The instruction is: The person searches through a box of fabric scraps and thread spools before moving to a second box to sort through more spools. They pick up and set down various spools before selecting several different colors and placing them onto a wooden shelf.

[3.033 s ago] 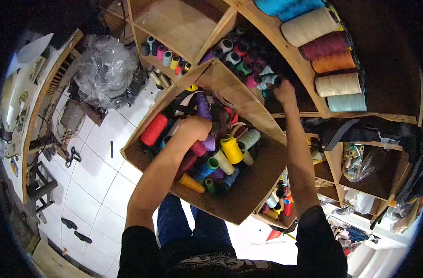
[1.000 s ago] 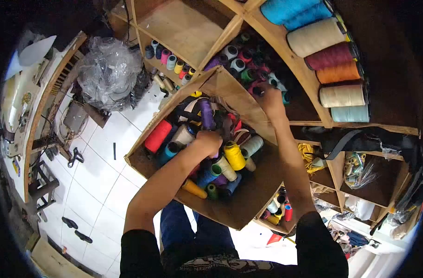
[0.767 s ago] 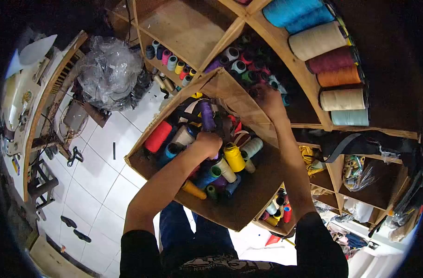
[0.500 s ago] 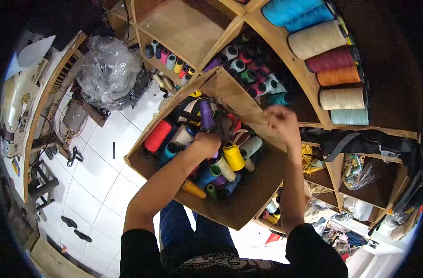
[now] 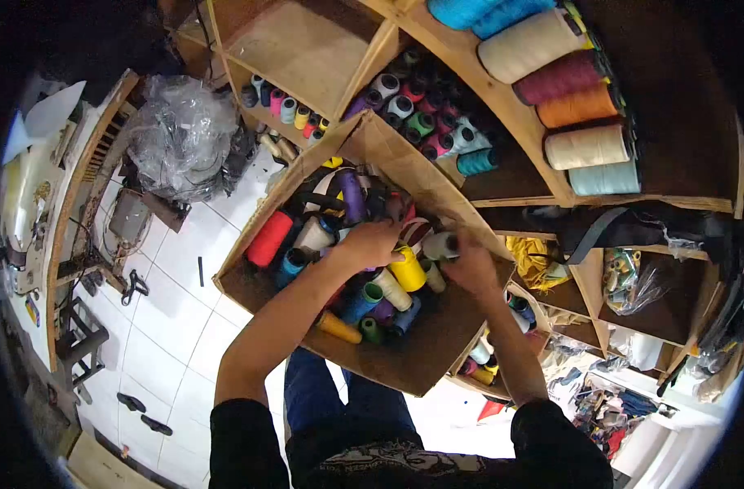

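A cardboard box (image 5: 425, 371) in front of me holds several thread spools and some dark straps. My left hand (image 5: 374, 242) is inside the box, just above the yellow thread spool (image 5: 408, 269); its fingertips are hidden among dark items. My right hand (image 5: 472, 267) is at the box's right side, its fingers round a pale grey thread spool (image 5: 441, 245). A purple spool (image 5: 353, 197) stands behind my left hand. To its left lie a red spool (image 5: 269, 238) and an off-white spool (image 5: 314, 234). Closer to me are a cream spool (image 5: 392, 291) and an orange one (image 5: 338, 328).
Wooden shelves (image 5: 380, 61) beyond the box hold rows of small spools (image 5: 421, 124) and large thread cones (image 5: 580, 106). Plastic wrapping (image 5: 182, 130) is heaped at the left, near a sewing table (image 5: 87, 167). Sandals (image 5: 144, 414) lie on the tiled floor.
My right hand has come down from the shelf side into the box and onto the pale grey spool. My left hand has shifted slightly further in, its fingers stretching towards the dark items.
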{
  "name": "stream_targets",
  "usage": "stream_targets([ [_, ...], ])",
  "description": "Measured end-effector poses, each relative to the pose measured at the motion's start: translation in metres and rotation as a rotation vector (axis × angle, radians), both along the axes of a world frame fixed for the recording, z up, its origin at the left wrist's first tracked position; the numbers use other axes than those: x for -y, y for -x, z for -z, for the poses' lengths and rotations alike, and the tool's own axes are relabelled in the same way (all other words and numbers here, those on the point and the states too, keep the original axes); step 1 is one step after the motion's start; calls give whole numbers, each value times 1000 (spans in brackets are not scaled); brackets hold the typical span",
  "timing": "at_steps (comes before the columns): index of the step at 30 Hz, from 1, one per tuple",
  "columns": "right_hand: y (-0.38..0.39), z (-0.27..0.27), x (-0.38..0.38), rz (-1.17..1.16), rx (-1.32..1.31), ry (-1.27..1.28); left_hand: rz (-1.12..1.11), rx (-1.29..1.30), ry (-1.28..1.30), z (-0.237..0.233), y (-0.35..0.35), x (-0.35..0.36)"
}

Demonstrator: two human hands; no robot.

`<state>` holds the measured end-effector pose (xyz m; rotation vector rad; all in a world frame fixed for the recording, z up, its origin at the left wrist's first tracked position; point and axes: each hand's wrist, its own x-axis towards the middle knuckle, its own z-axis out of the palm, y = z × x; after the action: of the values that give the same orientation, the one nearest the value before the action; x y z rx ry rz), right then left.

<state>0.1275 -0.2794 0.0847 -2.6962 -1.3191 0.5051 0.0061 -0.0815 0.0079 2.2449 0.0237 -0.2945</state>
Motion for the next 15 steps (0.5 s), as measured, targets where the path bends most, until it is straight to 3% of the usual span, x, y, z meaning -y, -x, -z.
stream_targets([
  [3, -6, -72, -16, 165, -194, -281, -46, 111, -50, -1, 5, 7],
  [7, -20, -98, -38, 422, -335, -727, 104, 141, -104, 1, 7, 14],
  [10, -53, -73, -52, 379, -24, -855, 110, 187, -94, 29, 2, 24],
  [12, -69, -57, -61, 357, 176, -655, 66, 312, -61, 39, 4, 23],
  [14, -82, -44, -73, 286, 337, -422, 151, 138, -74, 25, -2, 19],
  [15, -82, -45, -82, 335, 210, -328, 180, 123, -54, 24, -1, 20],
])
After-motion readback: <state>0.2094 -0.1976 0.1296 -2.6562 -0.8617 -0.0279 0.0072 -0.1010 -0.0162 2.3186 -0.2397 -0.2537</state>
